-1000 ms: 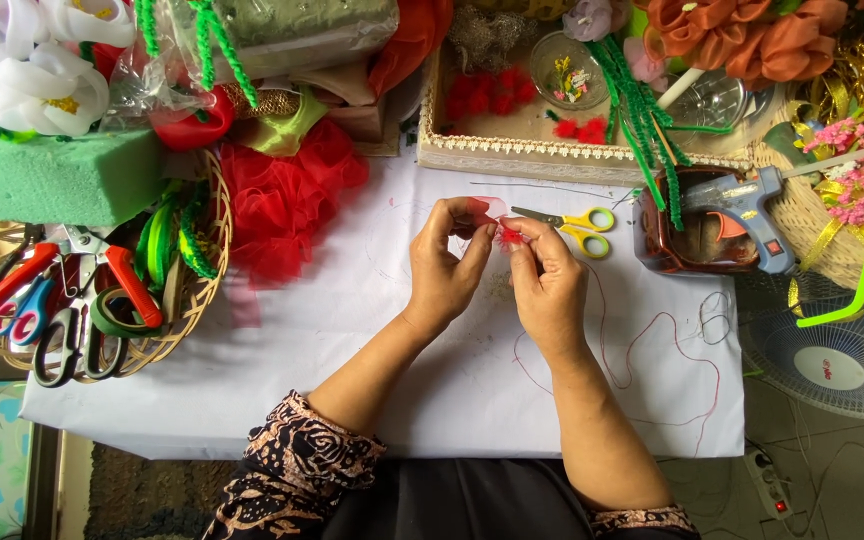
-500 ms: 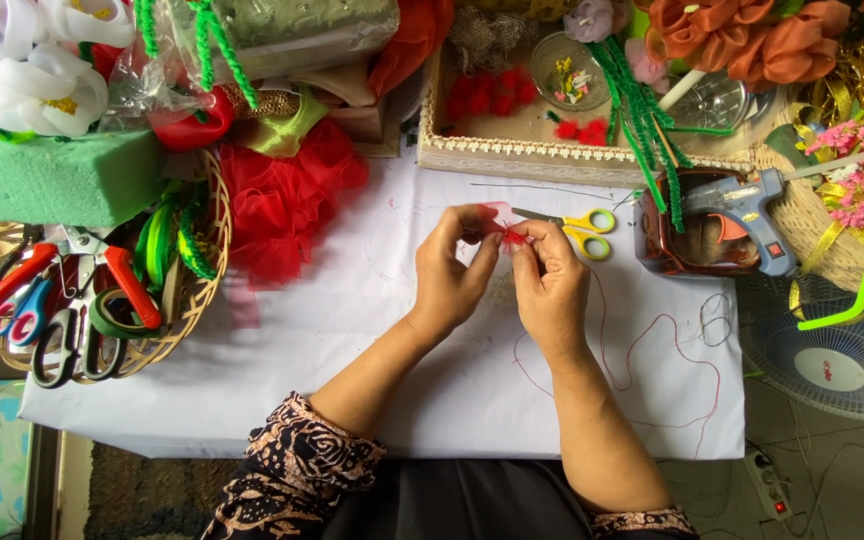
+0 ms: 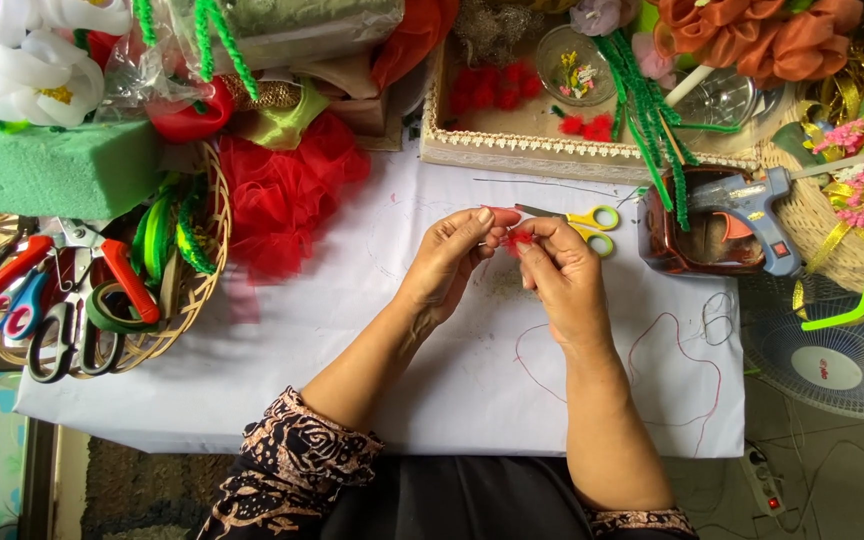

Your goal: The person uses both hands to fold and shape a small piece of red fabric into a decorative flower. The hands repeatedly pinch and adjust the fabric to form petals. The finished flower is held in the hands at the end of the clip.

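Since the earlier frames almost nothing is shifting: both hands are staying at the same spot over the white table cover [image 3: 282,350], with only the fingertips working a little closer together. The left hand [image 3: 449,262] and the right hand [image 3: 559,272] are pinching 1 small red fluffy piece [image 3: 520,241] between thumbs and forefingers, both clenched on it rather than released. The piece is being held in the air just above the middle of the table, just in front of the yellow-handled scissors [image 3: 584,222], which are lying untouched. A thin red thread [image 3: 674,345] is trailing in loops across the cover to the right; it may be running up to the piece, though that is too fine to tell.

Judging by the grip, the step in hand is shaping or binding the red tuft. The next move is calling for a steady pinch from 1 hand while the other is turning or wrapping. The glue gun [image 3: 747,205] is resting on a brown box [image 3: 697,240] near the right hand, and a wicker basket [image 3: 214,225] of scissors and tape is sitting well apart on the left.
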